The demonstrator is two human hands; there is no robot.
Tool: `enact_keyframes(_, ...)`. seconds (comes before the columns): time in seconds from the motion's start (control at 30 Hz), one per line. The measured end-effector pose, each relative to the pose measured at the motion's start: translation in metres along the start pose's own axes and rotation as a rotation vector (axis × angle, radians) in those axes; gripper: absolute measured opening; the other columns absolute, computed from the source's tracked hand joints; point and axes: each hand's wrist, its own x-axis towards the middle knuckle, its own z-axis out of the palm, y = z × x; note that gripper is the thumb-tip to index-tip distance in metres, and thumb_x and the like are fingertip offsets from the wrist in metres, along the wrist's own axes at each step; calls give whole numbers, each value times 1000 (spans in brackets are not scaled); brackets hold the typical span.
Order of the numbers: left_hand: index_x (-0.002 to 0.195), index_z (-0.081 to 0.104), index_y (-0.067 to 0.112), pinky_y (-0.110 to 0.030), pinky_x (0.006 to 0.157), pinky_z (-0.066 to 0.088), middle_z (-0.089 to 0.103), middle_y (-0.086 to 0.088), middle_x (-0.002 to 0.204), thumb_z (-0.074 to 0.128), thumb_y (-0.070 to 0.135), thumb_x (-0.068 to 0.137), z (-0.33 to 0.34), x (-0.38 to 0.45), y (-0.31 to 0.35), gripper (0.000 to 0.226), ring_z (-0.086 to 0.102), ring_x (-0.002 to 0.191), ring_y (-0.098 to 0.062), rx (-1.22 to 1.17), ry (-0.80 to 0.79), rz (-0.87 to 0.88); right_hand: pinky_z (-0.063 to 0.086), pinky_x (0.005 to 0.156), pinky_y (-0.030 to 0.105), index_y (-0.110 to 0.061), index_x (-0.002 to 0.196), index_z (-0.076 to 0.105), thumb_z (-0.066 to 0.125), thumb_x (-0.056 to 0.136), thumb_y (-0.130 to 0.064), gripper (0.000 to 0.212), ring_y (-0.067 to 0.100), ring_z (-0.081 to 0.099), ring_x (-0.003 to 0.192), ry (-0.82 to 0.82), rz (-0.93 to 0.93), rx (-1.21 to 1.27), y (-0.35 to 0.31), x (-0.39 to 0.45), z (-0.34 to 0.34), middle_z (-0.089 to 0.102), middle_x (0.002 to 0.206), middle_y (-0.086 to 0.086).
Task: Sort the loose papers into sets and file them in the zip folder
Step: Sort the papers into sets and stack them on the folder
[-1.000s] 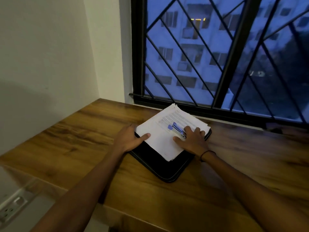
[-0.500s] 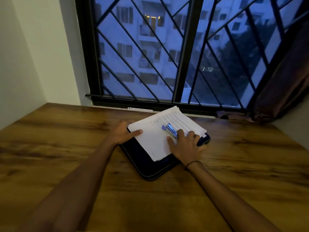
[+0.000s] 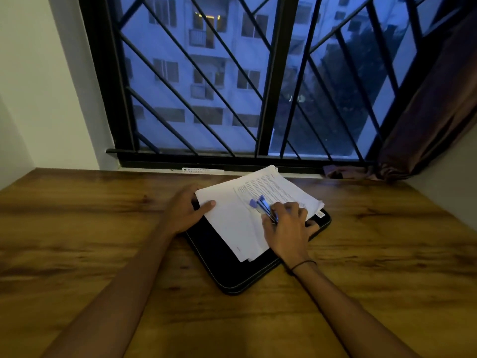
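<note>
At the far-centre of the worktop [image 3: 103,241], both hands sit on the job: left hand [image 3: 184,211] lies at the left corner of the loose papers [image 3: 232,218], thumb flat on top of the sheet, other fingers hidden past the edge, so can't tell if they curl under. Right hand [image 3: 289,228] has its fingers curled round a small bunch of blue-capped pens [image 3: 262,206] lying on the papers, caps pointing far-left; it looks to be gathering them up, w/ the thumb side down near the folder edge. Papers are a skewed, uneven stack, some printed, some blank, resting on the black zip folder [image 3: 232,275], which lies flat and closed as far as can be seen, its near corner pointing toward the person. Handling, as a guess: the sheets are light, floppy and slick on each other, so they'll fan or slide if pulled by one corner; better to pinch an edge w/ thumb above and fingers below, or square the stack between both hands first. Pens are stiff, round and will roll, so clear them off before lifting. Folder seems semi-stiff; take it by the rim. Beyond, a barred window [image 3: 232,86] and a curtain [image 3: 426,112] at far right.
</note>
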Motion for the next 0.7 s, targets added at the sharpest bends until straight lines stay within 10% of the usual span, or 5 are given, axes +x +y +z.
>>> enact_keyframes(0.5, 103, 62, 41, -17, 77, 49, 66, 23, 103, 75, 32, 93, 0, -23, 22, 18, 64, 93, 8, 35, 88, 11, 35, 96, 66, -33, 116, 55, 52, 93, -53, 31, 37, 45, 119, -20, -37, -48, 4, 3, 9, 53, 122, 9)
enact_keyframes(0.7, 109, 63, 21, -10, 79, 45, 63, 1, 112, 71, 30, 95, 3, -24, 20, 18, 58, 100, -9, 146, 123, 86, 31, 98, 70, -30, 115, 57, 57, 92, -51, 31, 41, 41, 123, -2, -54, -63, 4, 2, 9, 54, 123, 12)
